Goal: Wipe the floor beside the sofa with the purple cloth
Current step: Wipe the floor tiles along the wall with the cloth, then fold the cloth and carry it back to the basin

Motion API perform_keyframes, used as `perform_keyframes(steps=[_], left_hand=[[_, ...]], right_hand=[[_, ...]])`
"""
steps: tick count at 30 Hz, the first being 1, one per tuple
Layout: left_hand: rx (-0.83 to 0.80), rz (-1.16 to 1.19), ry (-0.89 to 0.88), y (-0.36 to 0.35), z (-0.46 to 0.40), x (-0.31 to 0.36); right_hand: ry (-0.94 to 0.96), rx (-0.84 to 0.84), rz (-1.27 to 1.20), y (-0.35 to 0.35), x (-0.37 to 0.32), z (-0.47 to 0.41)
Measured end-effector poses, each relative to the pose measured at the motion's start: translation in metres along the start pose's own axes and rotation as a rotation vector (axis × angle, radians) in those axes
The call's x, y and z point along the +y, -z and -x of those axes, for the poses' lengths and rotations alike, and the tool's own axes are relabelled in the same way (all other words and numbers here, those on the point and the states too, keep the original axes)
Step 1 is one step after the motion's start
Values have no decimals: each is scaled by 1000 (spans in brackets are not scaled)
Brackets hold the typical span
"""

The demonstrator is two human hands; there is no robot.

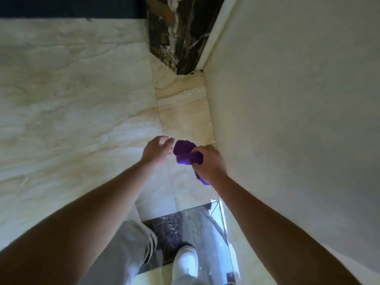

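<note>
A bunched purple cloth (185,152) hangs in the air above the pale marble floor (82,112). My right hand (209,162) is closed around it, with a tail of cloth showing below the wrist. My left hand (156,150) is just left of the cloth, fingers apart and fingertips close to it, holding nothing. The pale side of the sofa (287,99) rises as a big flat surface on the right, and a narrow strip of floor (185,120) runs along its base under the cloth.
A dark veined marble column (178,33) stands at the far end of the strip, where some grit lies on the floor (192,91). A dark floor tile (185,227) is near my feet. My grey trouser leg (131,247) and white shoe (186,262) are at the bottom.
</note>
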State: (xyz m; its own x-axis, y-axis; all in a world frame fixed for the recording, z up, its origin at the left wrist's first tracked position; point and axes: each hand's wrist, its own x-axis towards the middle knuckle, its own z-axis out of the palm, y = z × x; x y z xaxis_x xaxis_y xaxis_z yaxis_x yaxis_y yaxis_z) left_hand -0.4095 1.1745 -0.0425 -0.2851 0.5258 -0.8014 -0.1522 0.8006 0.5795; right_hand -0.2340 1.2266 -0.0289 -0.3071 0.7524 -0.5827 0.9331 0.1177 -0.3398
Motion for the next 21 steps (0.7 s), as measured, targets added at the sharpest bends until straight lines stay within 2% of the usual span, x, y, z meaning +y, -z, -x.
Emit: perform_keyframes(steps=[4,9,11,12,16,18,21], left_hand=[[-153,216,116,-21,124,58],[-273,283,49,0,263,121],[-279,291,22,5,299,128],[-298,263,4,2,319,139],[-399,118,-16,-19,379,157],[-466,47,-38,-34,411,156],[-592,-28,-39,-56,461,138]], right_hand=[[84,134,-127,68,-49,117],[79,321,-464,150,-90,253],[19,308,-684,165,-103,298],[-21,354,-814,177,-109,323],[-263,698,-1178,190,-127,387],[-365,815,-1265,188,-122,419],[-467,965,-1257,179,-105,476]])
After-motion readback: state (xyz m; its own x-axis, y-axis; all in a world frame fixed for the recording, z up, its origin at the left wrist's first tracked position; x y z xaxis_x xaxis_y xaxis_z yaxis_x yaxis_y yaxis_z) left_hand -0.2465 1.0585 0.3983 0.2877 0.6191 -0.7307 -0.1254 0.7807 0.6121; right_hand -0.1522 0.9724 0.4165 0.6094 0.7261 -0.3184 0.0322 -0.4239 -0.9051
